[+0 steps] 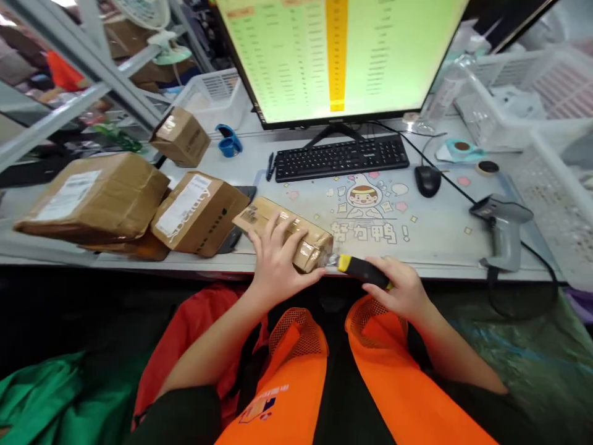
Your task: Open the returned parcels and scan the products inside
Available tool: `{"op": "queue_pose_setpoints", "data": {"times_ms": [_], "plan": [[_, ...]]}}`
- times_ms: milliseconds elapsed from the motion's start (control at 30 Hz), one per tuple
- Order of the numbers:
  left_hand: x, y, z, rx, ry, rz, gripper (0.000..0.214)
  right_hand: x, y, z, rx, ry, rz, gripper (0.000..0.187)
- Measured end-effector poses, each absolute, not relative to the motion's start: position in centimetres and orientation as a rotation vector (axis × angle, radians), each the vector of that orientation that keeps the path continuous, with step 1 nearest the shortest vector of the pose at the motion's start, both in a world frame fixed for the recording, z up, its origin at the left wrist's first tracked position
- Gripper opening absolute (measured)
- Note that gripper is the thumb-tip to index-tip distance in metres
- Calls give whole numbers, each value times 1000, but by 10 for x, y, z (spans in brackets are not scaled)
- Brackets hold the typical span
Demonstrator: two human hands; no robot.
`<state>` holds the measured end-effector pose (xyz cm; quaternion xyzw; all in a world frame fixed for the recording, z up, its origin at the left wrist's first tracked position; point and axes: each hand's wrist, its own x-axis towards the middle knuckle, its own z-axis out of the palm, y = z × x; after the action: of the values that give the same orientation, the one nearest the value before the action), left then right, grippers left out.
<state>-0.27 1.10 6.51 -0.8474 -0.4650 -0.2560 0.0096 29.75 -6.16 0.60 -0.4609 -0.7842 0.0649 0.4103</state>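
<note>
Desk (259, 148) — taped box (317, 238) under left grip (278, 266).

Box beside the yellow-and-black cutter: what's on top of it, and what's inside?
The left hand rests on the box, covering part of its upper side. Its contents cannot be seen; the cardboard hides them.

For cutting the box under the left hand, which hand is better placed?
Probably the right hand: it grips the cutter, whose tip points at the box; the left hand lies on that box.
</note>
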Motion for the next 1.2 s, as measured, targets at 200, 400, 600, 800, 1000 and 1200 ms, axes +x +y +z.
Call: {"op": "queue_pose_setpoints", "data": {"times_ms": [200,400,600,800,1000,1200], "plan": [[2,15,62,-2726,-1404,-720,90,297,-50,7,-1100,-2146,117,43],[-5,23,68,-2783,-1316,-583,100,292,-40,1,-1081,-2172,49,45],[-1,13,59,-2703,-1330,-604,95,323,-21,-14,-1417,-1958,-20,51],[-49,32,68,-2920,-1198,-583,102,374,-21,-30,-1683,-1621,20,49],[-96,85,46,-2742,-1400,-964,83,369,-54,-13,-1560,-1618,53,45],[-19,38,-5,-2389,-1402,-1181,59,324,-54,66,-1451,-1908,-6,44]]}}
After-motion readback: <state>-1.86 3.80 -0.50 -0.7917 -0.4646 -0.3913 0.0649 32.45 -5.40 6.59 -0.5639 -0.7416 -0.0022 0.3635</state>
